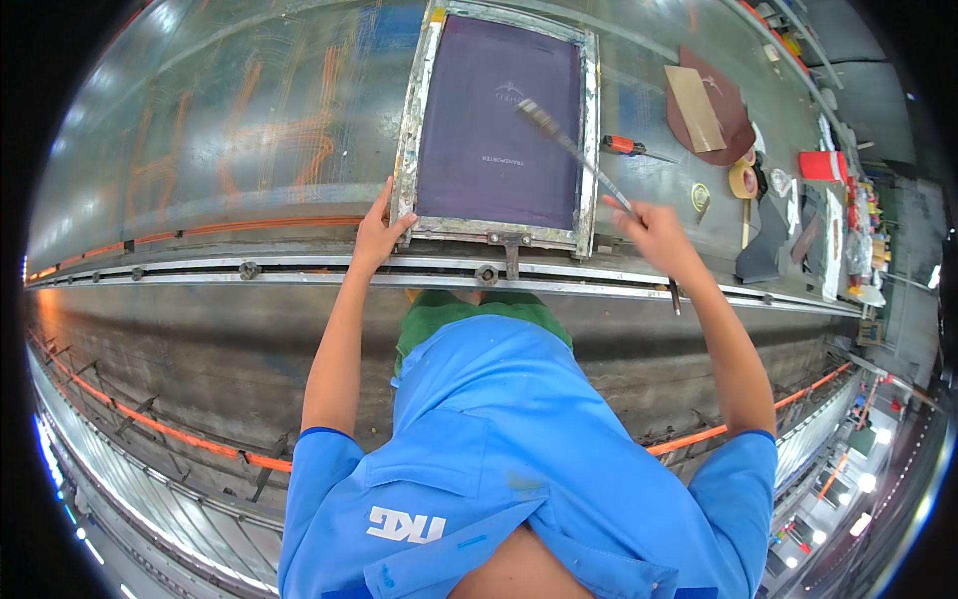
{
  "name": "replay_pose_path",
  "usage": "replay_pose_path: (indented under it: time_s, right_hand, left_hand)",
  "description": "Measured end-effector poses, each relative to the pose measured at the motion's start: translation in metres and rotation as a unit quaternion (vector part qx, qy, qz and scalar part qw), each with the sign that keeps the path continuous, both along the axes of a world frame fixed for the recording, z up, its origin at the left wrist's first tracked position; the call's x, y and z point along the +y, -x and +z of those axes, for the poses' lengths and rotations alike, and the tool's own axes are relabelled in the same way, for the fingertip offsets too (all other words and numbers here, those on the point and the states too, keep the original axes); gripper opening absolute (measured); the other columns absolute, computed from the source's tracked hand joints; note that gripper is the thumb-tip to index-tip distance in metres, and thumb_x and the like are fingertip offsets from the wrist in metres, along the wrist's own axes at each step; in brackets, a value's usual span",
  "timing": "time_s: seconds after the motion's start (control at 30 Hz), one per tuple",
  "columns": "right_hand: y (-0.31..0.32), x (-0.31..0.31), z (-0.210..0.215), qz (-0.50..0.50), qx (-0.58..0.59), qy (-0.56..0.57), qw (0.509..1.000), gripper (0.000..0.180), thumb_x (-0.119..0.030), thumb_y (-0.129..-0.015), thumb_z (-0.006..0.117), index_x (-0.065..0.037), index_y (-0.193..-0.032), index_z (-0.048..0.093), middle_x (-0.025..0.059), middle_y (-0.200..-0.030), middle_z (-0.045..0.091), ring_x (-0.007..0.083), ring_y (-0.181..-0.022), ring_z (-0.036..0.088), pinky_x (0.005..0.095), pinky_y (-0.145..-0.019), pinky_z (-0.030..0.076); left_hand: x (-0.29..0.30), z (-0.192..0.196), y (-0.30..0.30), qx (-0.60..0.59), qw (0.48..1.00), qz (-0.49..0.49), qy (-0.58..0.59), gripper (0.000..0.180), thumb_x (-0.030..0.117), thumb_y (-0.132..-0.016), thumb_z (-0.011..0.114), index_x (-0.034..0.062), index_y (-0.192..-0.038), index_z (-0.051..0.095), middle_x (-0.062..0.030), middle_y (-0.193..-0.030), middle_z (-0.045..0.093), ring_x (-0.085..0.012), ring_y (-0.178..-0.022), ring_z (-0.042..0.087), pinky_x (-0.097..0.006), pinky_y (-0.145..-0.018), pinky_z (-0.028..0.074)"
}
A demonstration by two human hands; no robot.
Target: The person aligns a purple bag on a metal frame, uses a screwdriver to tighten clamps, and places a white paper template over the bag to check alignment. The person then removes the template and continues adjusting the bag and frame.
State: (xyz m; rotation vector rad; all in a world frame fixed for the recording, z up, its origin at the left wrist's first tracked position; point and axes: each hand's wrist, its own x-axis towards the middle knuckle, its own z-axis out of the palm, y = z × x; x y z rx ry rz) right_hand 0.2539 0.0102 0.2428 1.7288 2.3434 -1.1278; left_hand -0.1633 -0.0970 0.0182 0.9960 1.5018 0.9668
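A screen printing frame with dark purple mesh lies on the long table in front of me. The mesh carries a small pale emblem and a line of faint lettering. My left hand grips the near left corner of the frame, its thumb over the edge. In my right hand is a long-handled brush, held slantwise with its greyish head over the mesh. Whether the head touches the mesh I cannot tell. A metal bracket sits at the frame's near edge, by the table rail.
Right of the frame lies a red-handled screwdriver. Farther right are a maroon sheet with a tan strip on it, a tape roll, dark scraps and a red container. A metal rail runs along the near edge.
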Motion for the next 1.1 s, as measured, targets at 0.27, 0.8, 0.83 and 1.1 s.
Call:
replay_pose_path:
  time_s: [0.27, 0.8, 0.83, 1.1]
  right_hand:
    - [-0.059, 0.118, -0.178, -0.157, 0.019, -0.139, 0.978, 0.054, -0.043, -0.094, 0.065, -0.008, -0.136, 0.065, 0.0207, -0.089, 0.07, 0.0337, -0.089, 0.07, 0.0445, -0.083, 0.051]
    - [-0.009, 0.136, -0.224, -0.162, -0.062, -0.134, 0.976, 0.087, -0.058, -0.08, 0.075, 0.002, -0.139, 0.056, 0.0208, -0.086, 0.073, 0.0387, -0.088, 0.072, 0.0464, -0.08, 0.057]
    - [-0.006, 0.135, -0.226, -0.158, -0.071, -0.124, 0.977, 0.087, -0.058, -0.08, 0.075, 0.002, -0.139, 0.056, 0.0203, -0.085, 0.073, 0.0381, -0.087, 0.072, 0.0462, -0.079, 0.057]
    - [0.004, 0.12, -0.251, -0.236, -0.016, -0.154, 0.959, 0.083, -0.058, -0.08, 0.076, -0.007, -0.143, 0.057, 0.0151, -0.074, 0.07, 0.0308, -0.066, 0.069, 0.0415, -0.069, 0.056]
  left_hand:
    - [0.03, 0.021, 0.008, 0.473, 0.874, -0.022, 0.109, 0.078, 0.056, -0.085, 0.075, 0.0179, -0.148, 0.052, -0.0185, -0.126, 0.054, -0.038, -0.124, 0.051, -0.05, -0.101, 0.043]
    - [0.119, -0.031, -0.019, 0.54, 0.833, 0.097, -0.076, 0.058, 0.046, -0.079, 0.083, 0.0049, -0.119, 0.074, 0.0004, -0.147, 0.05, -0.0228, -0.115, 0.051, -0.052, -0.103, 0.028]
    - [0.116, -0.033, -0.018, 0.542, 0.832, 0.092, -0.076, 0.058, 0.045, -0.079, 0.083, 0.0049, -0.119, 0.073, 0.001, -0.147, 0.05, -0.0223, -0.114, 0.051, -0.051, -0.103, 0.028]
    - [0.114, -0.027, -0.023, 0.59, 0.795, 0.113, -0.085, 0.057, 0.042, -0.079, 0.082, 0.0103, -0.125, 0.071, -0.004, -0.147, 0.051, -0.0244, -0.122, 0.05, -0.047, -0.101, 0.029]
